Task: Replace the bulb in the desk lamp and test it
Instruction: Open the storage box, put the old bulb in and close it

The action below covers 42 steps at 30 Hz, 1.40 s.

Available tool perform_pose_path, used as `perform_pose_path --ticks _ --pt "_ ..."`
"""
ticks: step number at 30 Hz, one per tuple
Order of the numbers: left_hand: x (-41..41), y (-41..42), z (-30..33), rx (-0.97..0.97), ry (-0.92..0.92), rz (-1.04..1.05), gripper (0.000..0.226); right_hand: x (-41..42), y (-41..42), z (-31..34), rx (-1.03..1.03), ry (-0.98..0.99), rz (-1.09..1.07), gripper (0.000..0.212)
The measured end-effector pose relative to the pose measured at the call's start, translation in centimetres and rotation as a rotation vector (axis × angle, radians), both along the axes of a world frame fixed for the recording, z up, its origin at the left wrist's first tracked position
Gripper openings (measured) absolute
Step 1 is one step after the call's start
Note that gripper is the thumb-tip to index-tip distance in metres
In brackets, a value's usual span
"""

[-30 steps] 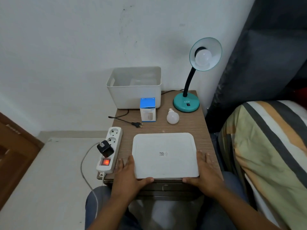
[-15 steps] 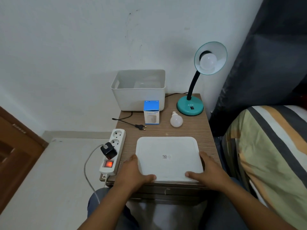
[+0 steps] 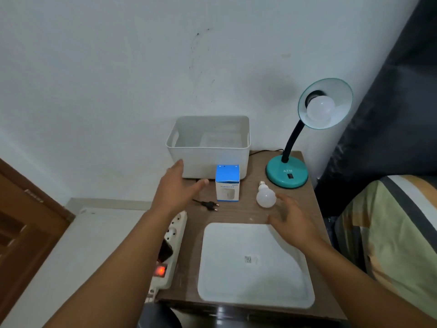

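Note:
A teal desk lamp (image 3: 287,174) stands at the table's back right, its shade tilted toward me with a white bulb (image 3: 320,109) screwed in, unlit. A loose white bulb (image 3: 265,196) lies on the wood in front of the lamp base. A blue and white bulb box (image 3: 227,183) stands upright to its left. The lamp's black plug (image 3: 210,205) lies unplugged near the box. My left hand (image 3: 176,189) hovers open in front of the white bin, left of the box. My right hand (image 3: 291,221) is open just right of the loose bulb, holding nothing.
A white bin (image 3: 208,147) sits against the wall. A white lid (image 3: 254,263) lies flat at the table's front. A power strip (image 3: 169,247) with a lit red switch and a black adapter lies along the left edge. A striped bed (image 3: 387,233) is on the right.
Both hands let go of the white lid and reached forward: the left toward the bin and box, the right toward the loose bulb. The camera moved closer.

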<state>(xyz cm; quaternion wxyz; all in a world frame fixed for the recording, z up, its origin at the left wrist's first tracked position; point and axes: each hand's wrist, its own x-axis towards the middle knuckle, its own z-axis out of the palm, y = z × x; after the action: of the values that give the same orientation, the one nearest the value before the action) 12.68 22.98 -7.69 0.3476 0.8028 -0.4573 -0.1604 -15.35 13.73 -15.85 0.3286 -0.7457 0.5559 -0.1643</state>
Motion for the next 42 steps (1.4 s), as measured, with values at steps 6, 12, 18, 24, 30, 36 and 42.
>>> perform_pose_path --ticks 6,12,18,24,30,36,42 --pt "6.3 -5.3 -0.3 0.118 -0.099 0.072 0.110 2.9 -3.0 -1.3 -0.094 0.075 -0.025 0.073" --pt "9.5 -8.5 -0.9 0.115 -0.032 0.086 0.120 3.8 -4.7 -3.2 -0.108 0.160 -0.016 0.086" --pt "10.4 -9.4 -2.2 0.046 -0.008 0.073 0.110 3.8 -4.6 -3.4 -0.076 -0.006 -0.028 0.063" --pt "10.2 -9.5 -2.7 -0.025 0.024 0.060 0.097 3.9 -4.2 0.7 -0.195 -0.162 -0.074 0.064" --pt "9.3 -9.3 -2.2 -0.074 0.048 0.063 0.093 4.4 -6.0 5.9 -0.371 -0.274 -0.028 0.062" --pt "9.8 -9.4 -2.8 -0.088 0.060 0.045 0.088 7.6 -9.4 8.2 -0.431 -0.283 0.092 0.063" --pt "9.7 -9.6 -3.2 -0.085 0.079 0.073 0.109 11.5 -13.3 9.4 -0.439 -0.312 0.178 0.061"
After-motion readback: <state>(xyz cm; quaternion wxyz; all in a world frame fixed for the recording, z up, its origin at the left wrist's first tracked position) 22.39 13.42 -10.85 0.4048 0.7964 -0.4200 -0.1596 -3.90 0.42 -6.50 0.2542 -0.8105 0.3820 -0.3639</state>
